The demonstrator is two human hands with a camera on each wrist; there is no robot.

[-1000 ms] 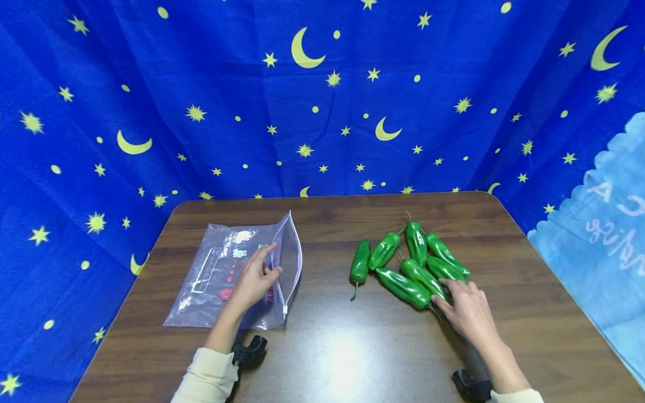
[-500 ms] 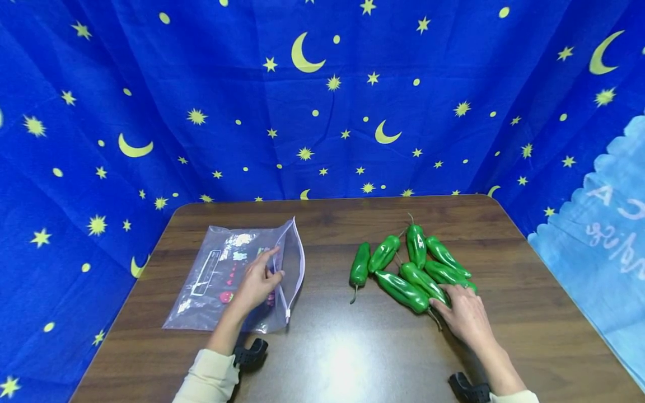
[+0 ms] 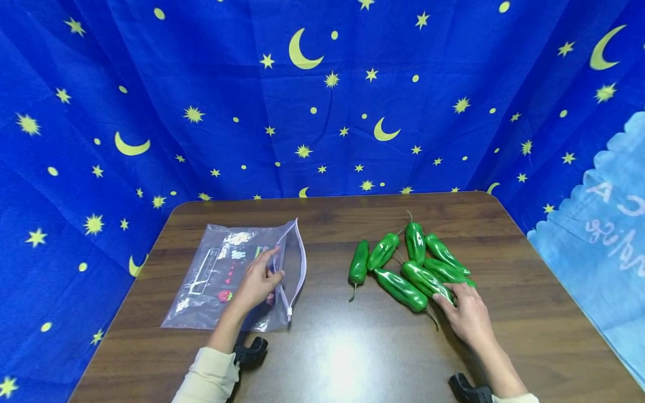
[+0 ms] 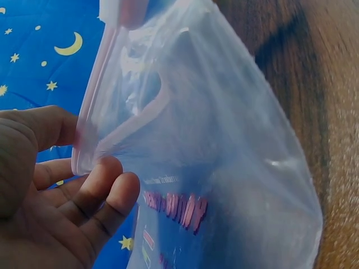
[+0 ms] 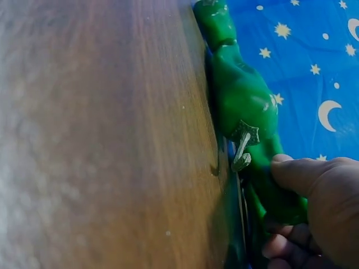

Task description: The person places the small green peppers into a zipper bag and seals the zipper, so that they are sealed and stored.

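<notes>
On the left of the table in the head view lies a clear zip bag (image 3: 201, 308) with pink prints, its mouth gaping to the right. My left hand (image 3: 256, 285) pinches the lip of that mouth; the left wrist view has the thumb and fingers on either side of the zip edge (image 4: 84, 120). Over on the right, my right hand (image 3: 468, 313) grips the near end of a green pepper (image 3: 423, 278). Thumb and fingers stand on opposite sides of this pepper (image 5: 269, 179) in the right wrist view. Several other peppers (image 3: 400, 288) lie around it.
A lone pepper (image 3: 359, 263) sits at the left of the group, stem toward me. The wooden table (image 3: 322, 235) backs onto a blue curtain (image 3: 342, 101) with moons and stars. A light blue cloth (image 3: 604, 240) hangs at the right.
The right hand has closed its thumb and fingers on the pepper and shifted it slightly. The bag's mouth has moved a little to the right, with the left hand staying on it.
</notes>
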